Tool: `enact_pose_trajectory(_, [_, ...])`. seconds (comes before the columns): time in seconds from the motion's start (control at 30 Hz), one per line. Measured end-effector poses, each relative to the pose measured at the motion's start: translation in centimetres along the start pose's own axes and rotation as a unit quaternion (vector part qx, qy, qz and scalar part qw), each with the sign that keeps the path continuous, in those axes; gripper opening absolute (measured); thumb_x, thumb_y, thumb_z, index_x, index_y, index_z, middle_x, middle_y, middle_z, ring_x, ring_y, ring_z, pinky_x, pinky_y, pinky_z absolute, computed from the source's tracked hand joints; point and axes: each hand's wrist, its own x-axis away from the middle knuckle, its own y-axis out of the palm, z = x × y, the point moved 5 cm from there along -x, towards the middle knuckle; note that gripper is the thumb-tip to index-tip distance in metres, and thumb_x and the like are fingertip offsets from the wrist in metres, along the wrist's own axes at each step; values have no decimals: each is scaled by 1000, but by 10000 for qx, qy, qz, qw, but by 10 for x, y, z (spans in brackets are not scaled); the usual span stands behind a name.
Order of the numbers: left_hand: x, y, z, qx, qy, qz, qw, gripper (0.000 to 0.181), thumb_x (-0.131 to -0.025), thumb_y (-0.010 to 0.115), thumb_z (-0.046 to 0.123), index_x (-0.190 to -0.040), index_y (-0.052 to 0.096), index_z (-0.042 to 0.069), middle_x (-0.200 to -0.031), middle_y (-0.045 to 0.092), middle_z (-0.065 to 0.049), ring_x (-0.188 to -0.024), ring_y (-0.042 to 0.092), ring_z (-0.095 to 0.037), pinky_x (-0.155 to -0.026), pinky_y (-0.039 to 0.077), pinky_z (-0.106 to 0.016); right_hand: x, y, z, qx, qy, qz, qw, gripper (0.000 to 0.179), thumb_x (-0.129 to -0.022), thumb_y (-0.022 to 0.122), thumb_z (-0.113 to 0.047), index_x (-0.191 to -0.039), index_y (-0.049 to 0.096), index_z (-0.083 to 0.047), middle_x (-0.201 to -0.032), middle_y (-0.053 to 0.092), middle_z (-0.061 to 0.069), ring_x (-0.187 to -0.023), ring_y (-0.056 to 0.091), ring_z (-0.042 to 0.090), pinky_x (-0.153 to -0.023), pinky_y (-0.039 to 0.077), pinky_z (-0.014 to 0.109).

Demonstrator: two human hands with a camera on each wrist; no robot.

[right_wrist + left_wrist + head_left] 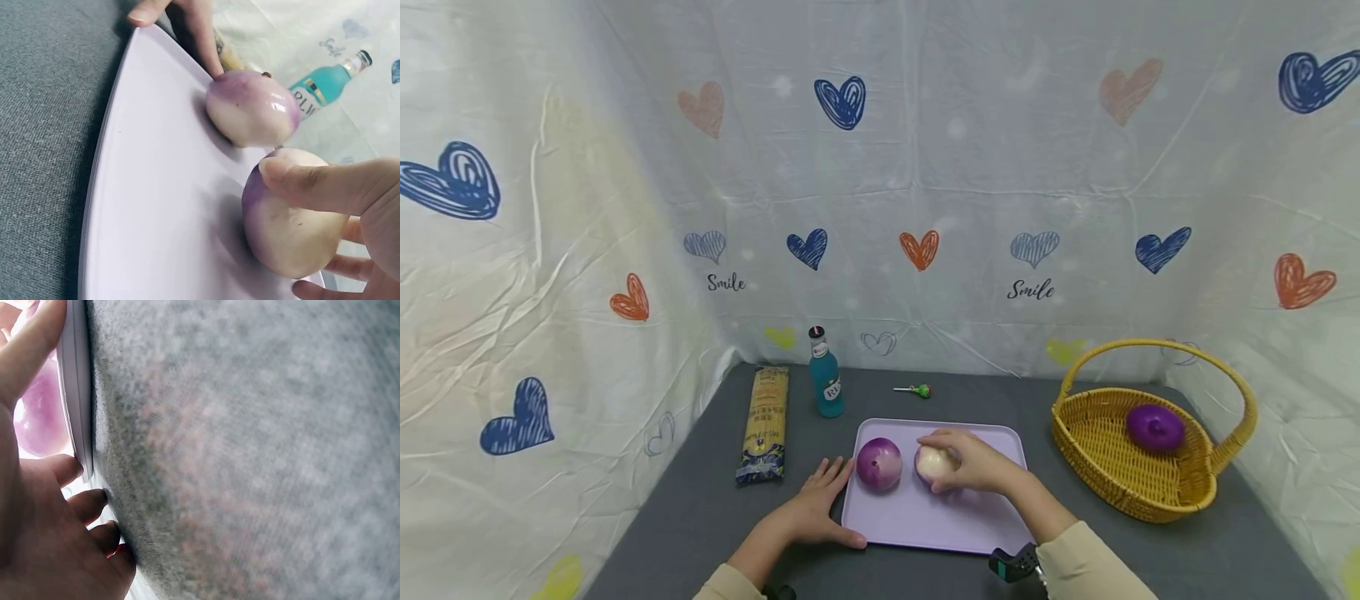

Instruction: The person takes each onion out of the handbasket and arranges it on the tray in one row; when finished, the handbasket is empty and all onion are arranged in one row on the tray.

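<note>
My right hand (973, 462) grips a round purple-and-white turnip (294, 219) over the middle of the lilac tray (940, 521), thumb on one side and fingers on the other. Left of it on the tray sits a second turnip (878, 464), purple on top and paler below. At the tray's left edge lies my left hand (808, 508), its fingers spread and its thumb by the front corner. In the left wrist view that hand's thumb and a fingertip touch the tray's rim (76, 394).
A yellow wicker basket (1105, 483) with a tall handle stands at right, holding a purple round vegetable (1155, 428). Behind the tray are a blue bottle (827, 383) and a green lollipop (922, 391). A long yellow packet (766, 421) lies at left on the grey tabletop (692, 517).
</note>
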Motion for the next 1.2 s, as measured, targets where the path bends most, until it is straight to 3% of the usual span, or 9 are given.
enact_pose_trajectory(0.23, [0,0,0,-43,24,14,10000,125,-68,86,63,-163,20,15,-168,16,-20,-155,5,-46,-117,15,-72,1,0,-2,61,32,67,10000,80,-71,92,-27,-140,59,-5,-140,61,15,-134,48,43,-110,36,64])
enact_pose_trajectory(0.7, [-1,-1,-2,20,30,9,10000,126,-67,85,66,-163,20,15,-168,15,-20,-155,4,-47,-117,13,-73,3,-1,-3,-27,11,-18,10000,76,-71,92,-21,-138,60,-4,-139,62,12,-134,53,37,-111,39,58])
enact_pose_trajectory(1.2, [-1,0,-1,-9,28,15,10000,125,-68,86,63,-163,20,15,-168,16,-20,-155,5,-46,-116,15,-73,5,-17,-15,83,41,20,10000,74,-73,90,-18,-139,60,-7,-143,57,16,-137,48,42,-111,38,61])
